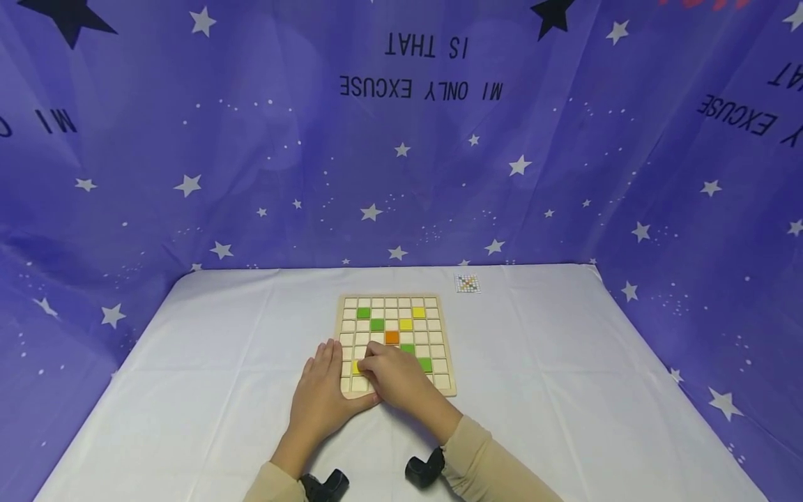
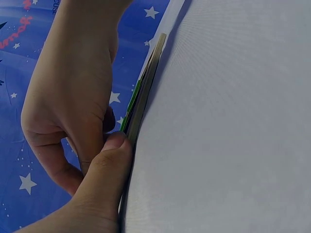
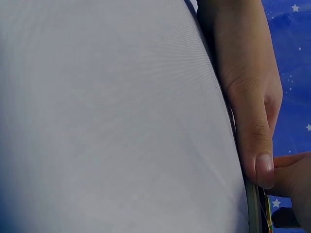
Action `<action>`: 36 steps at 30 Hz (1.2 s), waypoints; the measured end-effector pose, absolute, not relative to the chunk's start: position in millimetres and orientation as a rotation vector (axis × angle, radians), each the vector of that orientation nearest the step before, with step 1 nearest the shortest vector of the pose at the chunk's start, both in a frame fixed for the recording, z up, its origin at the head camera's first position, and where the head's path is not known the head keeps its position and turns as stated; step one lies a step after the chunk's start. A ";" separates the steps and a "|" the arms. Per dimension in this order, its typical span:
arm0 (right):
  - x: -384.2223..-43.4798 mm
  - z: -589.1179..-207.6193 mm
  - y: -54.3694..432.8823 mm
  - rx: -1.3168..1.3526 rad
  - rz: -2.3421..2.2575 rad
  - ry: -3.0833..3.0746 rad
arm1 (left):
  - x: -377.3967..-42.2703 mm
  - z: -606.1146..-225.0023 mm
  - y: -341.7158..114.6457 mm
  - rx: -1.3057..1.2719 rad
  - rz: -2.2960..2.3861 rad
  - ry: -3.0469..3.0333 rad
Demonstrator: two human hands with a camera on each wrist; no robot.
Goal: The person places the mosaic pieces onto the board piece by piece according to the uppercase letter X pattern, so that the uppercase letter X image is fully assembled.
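Note:
A square wooden grid board (image 1: 453, 385) lies on the white table, its cells filled with pale squares and several coloured ones. My left hand (image 1: 321, 390) rests along the board's left edge, fingers straight and thumb stretched along the near edge. Over the lower left of the grid, my right hand (image 1: 401, 376) has bent fingers and pinches a yellow square tile (image 1: 356, 367), which the fingertips partly cover. Green tiles (image 1: 377, 325), other yellow tiles (image 1: 406, 324) and an orange tile (image 1: 392, 337) form crossing diagonals. The right hand hides some cells.
A small printed pattern card (image 1: 468, 283) lies beyond the board's far right corner. The white tablecloth (image 1: 564, 362) stretches around the board, with a purple star-printed curtain (image 1: 401, 181) behind it. Black wrist devices (image 1: 424, 468) sit at both cuffs.

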State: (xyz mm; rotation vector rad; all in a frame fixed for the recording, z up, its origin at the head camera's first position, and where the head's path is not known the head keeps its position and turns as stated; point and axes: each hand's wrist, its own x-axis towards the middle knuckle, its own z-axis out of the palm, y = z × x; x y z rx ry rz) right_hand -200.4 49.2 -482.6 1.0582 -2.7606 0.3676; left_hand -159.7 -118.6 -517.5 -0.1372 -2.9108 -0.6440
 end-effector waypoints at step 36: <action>-181.3 -470.4 136.9 0.727 0.385 -2.791 | -161.6 -522.6 -119.6 -0.130 -0.690 -2.927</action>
